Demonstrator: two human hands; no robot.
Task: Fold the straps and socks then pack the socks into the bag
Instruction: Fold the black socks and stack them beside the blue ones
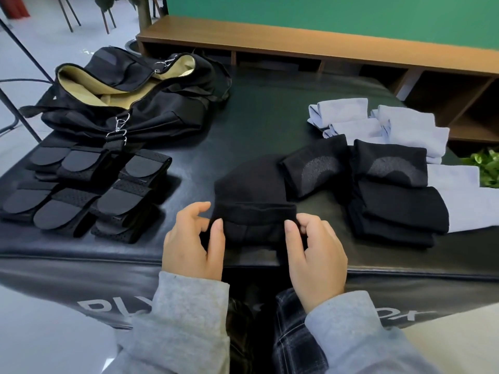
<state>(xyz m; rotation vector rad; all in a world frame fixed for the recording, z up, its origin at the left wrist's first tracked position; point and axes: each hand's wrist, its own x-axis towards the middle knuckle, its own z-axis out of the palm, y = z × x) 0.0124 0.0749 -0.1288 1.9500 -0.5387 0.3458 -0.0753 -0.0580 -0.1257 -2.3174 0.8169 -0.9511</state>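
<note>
A black sock lies near the table's front edge, its near end turned up and over. My left hand pinches that end's left corner and my right hand pinches the right corner. Folded black socks are stacked to the right, with folded light blue socks behind them. Several folded black straps lie in rows at the left. The black bag sits open at the back left, showing its tan lining.
The black padded table carries everything. A wooden shelf unit runs along the back, below a green wall. A green plant pokes in at the right edge. Chair and stand legs are on the floor at the far left.
</note>
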